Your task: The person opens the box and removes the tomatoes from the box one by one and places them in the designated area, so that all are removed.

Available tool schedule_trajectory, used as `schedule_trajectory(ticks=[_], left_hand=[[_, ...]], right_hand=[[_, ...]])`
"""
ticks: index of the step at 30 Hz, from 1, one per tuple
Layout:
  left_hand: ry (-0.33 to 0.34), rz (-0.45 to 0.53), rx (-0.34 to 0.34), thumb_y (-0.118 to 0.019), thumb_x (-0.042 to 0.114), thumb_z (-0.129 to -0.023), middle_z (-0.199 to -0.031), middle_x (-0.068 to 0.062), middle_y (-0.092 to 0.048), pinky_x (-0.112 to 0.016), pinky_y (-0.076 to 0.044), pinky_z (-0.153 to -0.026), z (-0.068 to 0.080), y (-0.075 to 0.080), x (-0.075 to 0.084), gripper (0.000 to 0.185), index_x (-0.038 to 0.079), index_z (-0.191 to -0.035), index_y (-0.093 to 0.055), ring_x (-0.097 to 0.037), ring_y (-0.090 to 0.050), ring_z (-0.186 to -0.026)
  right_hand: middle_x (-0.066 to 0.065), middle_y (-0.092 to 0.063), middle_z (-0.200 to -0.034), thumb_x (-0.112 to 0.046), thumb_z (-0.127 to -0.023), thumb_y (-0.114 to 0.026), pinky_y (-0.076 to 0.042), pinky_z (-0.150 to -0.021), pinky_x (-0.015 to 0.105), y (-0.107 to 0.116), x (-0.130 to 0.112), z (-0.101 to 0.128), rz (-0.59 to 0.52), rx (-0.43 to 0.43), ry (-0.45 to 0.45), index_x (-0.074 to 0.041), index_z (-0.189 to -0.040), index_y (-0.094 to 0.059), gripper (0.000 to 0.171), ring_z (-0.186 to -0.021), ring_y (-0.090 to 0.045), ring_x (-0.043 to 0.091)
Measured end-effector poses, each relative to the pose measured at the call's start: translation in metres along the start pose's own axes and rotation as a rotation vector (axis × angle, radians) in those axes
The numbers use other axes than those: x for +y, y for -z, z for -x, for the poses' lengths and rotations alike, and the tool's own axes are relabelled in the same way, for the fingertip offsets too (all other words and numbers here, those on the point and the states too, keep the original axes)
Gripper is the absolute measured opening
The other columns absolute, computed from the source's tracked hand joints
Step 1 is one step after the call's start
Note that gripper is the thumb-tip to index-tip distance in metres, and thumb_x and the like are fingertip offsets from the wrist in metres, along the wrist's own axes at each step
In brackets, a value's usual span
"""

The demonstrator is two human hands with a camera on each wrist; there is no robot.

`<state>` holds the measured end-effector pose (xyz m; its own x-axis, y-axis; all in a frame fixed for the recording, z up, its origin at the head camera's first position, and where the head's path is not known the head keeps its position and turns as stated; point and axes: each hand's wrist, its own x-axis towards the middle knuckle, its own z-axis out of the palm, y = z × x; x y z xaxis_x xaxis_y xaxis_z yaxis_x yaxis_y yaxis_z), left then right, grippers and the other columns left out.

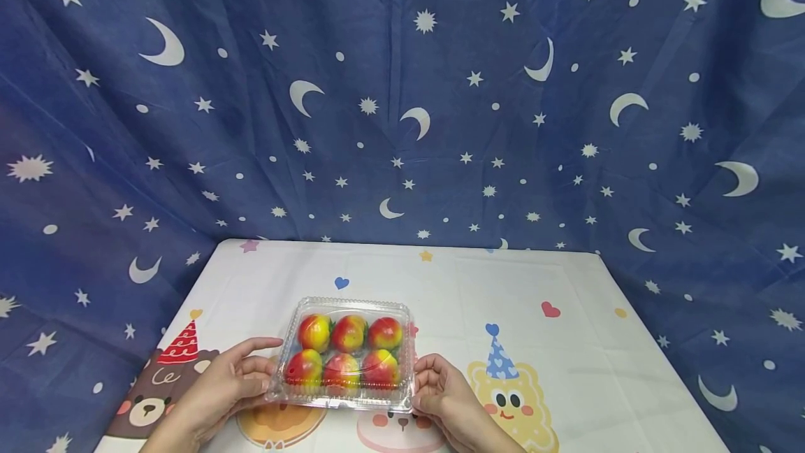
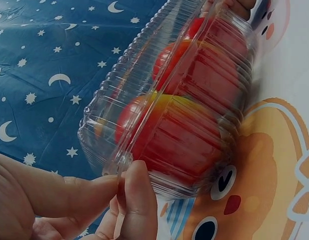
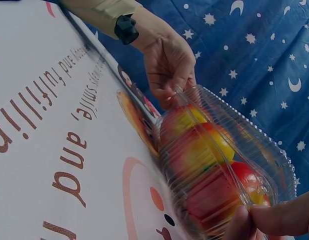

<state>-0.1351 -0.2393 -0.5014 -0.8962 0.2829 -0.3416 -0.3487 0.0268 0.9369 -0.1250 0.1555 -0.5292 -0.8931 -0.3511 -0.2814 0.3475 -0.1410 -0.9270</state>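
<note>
A clear plastic clamshell box (image 1: 347, 306) lies shut on the table's near middle. Inside are several red-and-yellow fruits (image 1: 349, 333) in two rows. My left hand (image 1: 242, 377) holds the box's left front corner; in the left wrist view its thumb and finger (image 2: 137, 192) pinch the rim of the box (image 2: 119, 130). My right hand (image 1: 434, 386) holds the right front corner; in the right wrist view its fingertips (image 3: 277, 217) pinch the rim of the box (image 3: 267, 165) over the fruits (image 3: 209, 150).
The table (image 1: 566, 369) wears a white cloth printed with cartoon bears, hearts and stars. A dark blue curtain (image 1: 402, 103) with moons and stars hangs behind and down both sides. The table's edges fall away at left and right.
</note>
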Motion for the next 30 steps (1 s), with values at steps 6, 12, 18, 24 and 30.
schedule_trajectory(ticks=[6,12,18,24,30], left_hand=[[0.013,0.000,0.012,-0.069,-0.008,-0.091,-0.102,-0.004,-0.072,-0.038,-0.067,-0.083,-0.001,-0.001,0.000,0.080,-0.004,-0.161,-0.032,-0.016,-0.070,-0.084],[0.007,-0.003,0.009,-0.070,-0.005,-0.091,-0.102,-0.002,-0.072,-0.036,-0.067,-0.082,-0.005,-0.003,0.000,0.080,-0.003,-0.161,-0.032,-0.016,-0.070,-0.085],[0.012,-0.013,0.017,-0.071,-0.005,-0.091,-0.101,-0.003,-0.071,-0.035,-0.067,-0.080,-0.007,-0.005,0.001,0.080,-0.004,-0.160,-0.032,-0.018,-0.070,-0.085],[0.012,-0.006,0.023,-0.071,-0.006,-0.089,-0.100,-0.003,-0.071,-0.036,-0.067,-0.081,-0.007,-0.007,0.003,0.081,-0.003,-0.160,-0.032,-0.018,-0.070,-0.085],[0.017,0.000,0.026,-0.071,-0.007,-0.090,-0.100,-0.003,-0.071,-0.036,-0.067,-0.081,-0.007,-0.007,0.002,0.081,-0.003,-0.160,-0.032,-0.018,-0.071,-0.085]], right_hand=[[0.004,-0.062,-0.095,0.016,-0.080,-0.065,-0.057,-0.065,0.022,0.001,-0.001,0.000,0.001,0.014,0.003,0.003,-0.126,-0.047,0.051,-0.076,-0.061,0.011],[0.005,-0.062,-0.097,0.015,-0.080,-0.066,-0.057,-0.067,0.021,0.004,-0.003,-0.002,0.007,0.046,0.006,0.003,-0.128,-0.046,0.053,-0.079,-0.061,0.012],[0.005,-0.064,-0.098,0.015,-0.080,-0.066,-0.060,-0.074,0.021,0.005,-0.006,-0.002,0.013,0.063,0.015,0.003,-0.128,-0.046,0.053,-0.082,-0.062,0.011],[0.006,-0.062,-0.101,0.015,-0.078,-0.067,-0.058,-0.075,0.019,0.004,-0.009,-0.002,0.040,0.114,0.041,0.007,-0.128,-0.046,0.055,-0.085,-0.061,0.013],[0.010,-0.063,-0.106,0.014,-0.076,-0.071,-0.055,-0.072,0.020,0.002,-0.013,0.000,0.138,0.213,0.103,0.009,-0.126,-0.051,0.054,-0.091,-0.061,0.018]])
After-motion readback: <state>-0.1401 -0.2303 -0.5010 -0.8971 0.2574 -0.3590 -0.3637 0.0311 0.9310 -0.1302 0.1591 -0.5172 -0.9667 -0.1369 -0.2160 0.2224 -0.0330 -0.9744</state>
